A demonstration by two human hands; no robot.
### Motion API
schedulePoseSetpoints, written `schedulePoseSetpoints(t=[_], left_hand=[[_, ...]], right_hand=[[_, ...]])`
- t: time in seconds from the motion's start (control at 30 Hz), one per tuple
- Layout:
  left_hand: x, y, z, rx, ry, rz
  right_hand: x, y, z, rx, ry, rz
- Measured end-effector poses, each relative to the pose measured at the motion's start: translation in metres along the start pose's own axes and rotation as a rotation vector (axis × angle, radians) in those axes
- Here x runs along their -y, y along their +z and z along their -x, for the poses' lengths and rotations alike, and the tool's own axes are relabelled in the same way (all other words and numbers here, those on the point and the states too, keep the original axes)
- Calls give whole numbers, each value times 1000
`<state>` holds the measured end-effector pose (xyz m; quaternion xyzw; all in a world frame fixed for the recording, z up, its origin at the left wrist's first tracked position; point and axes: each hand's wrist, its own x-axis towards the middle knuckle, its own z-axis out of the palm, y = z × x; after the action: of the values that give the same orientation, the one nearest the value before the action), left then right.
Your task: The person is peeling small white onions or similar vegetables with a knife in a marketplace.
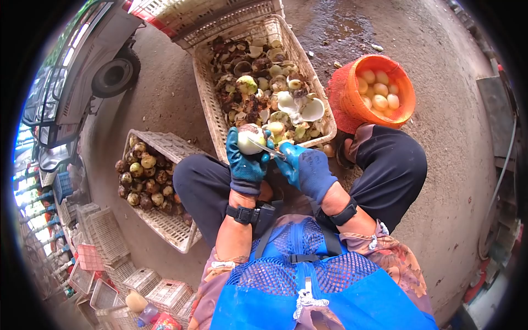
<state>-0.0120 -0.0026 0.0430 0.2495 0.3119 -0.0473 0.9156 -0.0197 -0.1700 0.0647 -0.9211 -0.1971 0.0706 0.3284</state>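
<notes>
My left hand [243, 162], in a teal and blue glove, is wrapped round a partly peeled pale round bulb [251, 139] with a brown patch on top. My gloved right hand [306, 168] is closed on a knife [266, 148], whose blade lies against the bulb's lower right side. Both hands are over the near end of a large pale crate [208, 110] full of brown and white peelings [269, 91]. Two white hollow shells [313, 109] rest on the peelings near its right side.
At the right, an orange bucket [352, 93] holds several peeled pale bulbs. A tilted crate [175, 233] at the left contains several unpeeled brown bulbs [144, 171]. Stacked crates [104, 234] stand at the lower left, and a vehicle [102, 41] is at the upper left.
</notes>
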Motion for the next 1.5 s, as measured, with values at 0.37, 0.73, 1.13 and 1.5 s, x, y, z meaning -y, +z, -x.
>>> schedulePoseSetpoints(t=[0.37, 0.73, 1.13, 1.5], left_hand=[[0, -15, -5, 166, 6, -26], [-5, -11, 2, 159, -62, -6], [5, -2, 3, -32, 18, -81], [-9, -28, -12, 110, -372, 34]], right_hand=[[-1, -1, 0, 70, 55, 77], [-2, -6, 9, 20, -43, 183], [18, -18, 5, 120, 119, 317], [-26, -2, -6, -13, -117, 411]])
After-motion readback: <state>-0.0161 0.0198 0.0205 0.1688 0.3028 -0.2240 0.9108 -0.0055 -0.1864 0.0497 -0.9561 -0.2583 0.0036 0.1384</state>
